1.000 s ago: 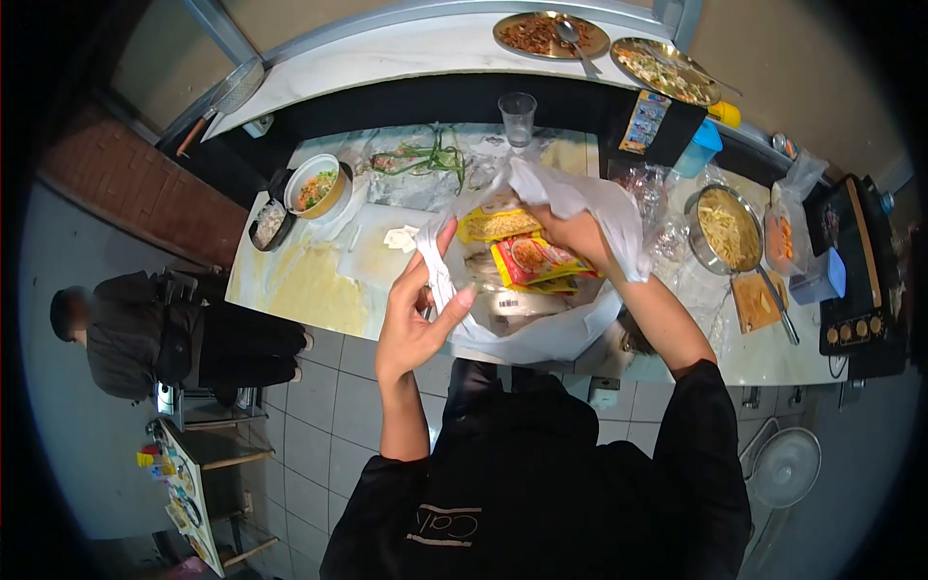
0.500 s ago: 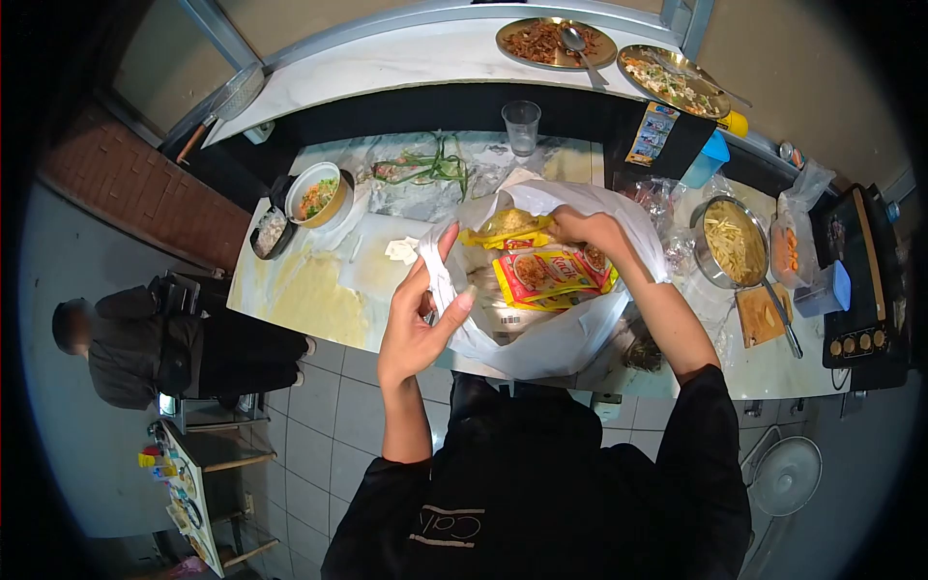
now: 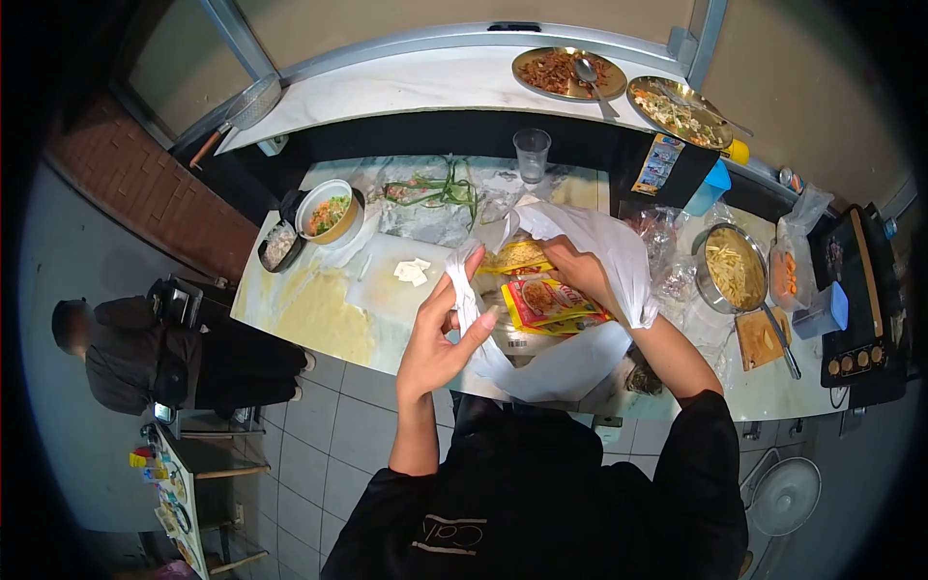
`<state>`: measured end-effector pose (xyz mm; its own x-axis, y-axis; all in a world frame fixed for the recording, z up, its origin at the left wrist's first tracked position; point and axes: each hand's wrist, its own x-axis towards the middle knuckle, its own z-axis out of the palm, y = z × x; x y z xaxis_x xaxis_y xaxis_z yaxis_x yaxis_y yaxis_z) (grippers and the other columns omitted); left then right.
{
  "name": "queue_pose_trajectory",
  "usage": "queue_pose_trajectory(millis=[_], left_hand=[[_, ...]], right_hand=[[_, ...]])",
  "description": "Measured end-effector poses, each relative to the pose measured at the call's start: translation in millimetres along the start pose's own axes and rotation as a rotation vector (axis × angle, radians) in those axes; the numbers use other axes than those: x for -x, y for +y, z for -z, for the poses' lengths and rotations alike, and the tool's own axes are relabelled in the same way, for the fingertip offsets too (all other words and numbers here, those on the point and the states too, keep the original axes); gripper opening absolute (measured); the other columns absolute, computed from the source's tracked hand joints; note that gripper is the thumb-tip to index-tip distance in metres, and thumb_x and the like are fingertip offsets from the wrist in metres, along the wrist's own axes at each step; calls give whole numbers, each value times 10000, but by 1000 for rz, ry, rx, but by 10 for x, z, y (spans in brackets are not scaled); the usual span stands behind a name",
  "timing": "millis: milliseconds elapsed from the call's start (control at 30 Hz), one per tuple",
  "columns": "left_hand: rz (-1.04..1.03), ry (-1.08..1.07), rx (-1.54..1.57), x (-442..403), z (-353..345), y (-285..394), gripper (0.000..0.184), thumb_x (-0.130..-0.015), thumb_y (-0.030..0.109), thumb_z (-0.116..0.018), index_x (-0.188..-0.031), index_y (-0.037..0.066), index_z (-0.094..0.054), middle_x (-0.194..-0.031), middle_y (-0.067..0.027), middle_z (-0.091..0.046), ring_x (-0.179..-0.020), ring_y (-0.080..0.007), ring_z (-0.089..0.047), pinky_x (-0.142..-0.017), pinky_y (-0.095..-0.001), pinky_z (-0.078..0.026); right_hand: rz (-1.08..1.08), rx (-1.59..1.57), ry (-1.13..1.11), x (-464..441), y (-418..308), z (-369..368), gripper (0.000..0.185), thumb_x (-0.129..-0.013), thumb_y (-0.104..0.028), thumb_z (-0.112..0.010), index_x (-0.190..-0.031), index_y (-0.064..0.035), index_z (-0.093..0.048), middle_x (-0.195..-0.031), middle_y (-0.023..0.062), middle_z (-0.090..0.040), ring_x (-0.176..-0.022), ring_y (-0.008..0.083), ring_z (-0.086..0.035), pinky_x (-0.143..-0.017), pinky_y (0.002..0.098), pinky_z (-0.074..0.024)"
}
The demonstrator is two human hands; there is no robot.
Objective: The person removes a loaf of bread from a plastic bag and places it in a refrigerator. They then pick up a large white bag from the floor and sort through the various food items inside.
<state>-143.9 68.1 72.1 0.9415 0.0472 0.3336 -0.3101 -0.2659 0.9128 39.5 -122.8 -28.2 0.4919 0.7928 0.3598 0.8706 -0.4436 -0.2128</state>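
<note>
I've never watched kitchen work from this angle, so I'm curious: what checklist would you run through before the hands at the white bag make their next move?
1. Bag mouth open: ok; the white plastic bag gapes, left hand at its rim.
2. Right hand inside the bag: ok, beside the yellow packet.
3. Right-hand grip: cannot tell; fingertips are hidden.
4. Red packet in sight: ok, printed side showing.
5. Counter beside left hand free: not ok; the cutting board lies there, white pieces on it.

Open white bag (image 3: 570,372) around yellow-red packets (image 3: 546,302)
</note>
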Motion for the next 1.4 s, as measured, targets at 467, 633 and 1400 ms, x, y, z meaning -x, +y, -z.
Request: queue_pose_trajectory(millis=[467, 633, 1400], left_hand=[[31, 77, 35, -6, 7, -25, 534, -868, 53, -593, -1349, -30, -377, -1426, -126, -343, -1114, -98, -437, -809, -209, -438], [6, 105, 32, -33, 10, -72, 514, -874, 63, -588, -1337, -37, -389, -1425, -137, -341, -1157, -112, -411, -855, -220, -416], [39, 73, 9, -117, 69, -68, 524, -842, 55, -620, -1313, -54, -417, -1408, -136, -356, -1066, -98, -467, -786, -190, -424]], right_hand=[[198, 190, 163, -90, 208, -194, 652, -679, -98, -665, -1280, -94, -414, -1167, 107, -494, -1003, 258, -543, -832, 347, -458], [306, 137, 179, -328, 299, -210, 674, -674, -134, -691, -1290, -104, -417, -1087, 116, -501, -885, 247, -579, -737, 329, -491], [-475, -164, -629, -627, 315, 100, 534, -677, -131, -645, -1193, -81, -517, -1073, 150, -607, -1005, 318, -576, -803, 376, -478]])
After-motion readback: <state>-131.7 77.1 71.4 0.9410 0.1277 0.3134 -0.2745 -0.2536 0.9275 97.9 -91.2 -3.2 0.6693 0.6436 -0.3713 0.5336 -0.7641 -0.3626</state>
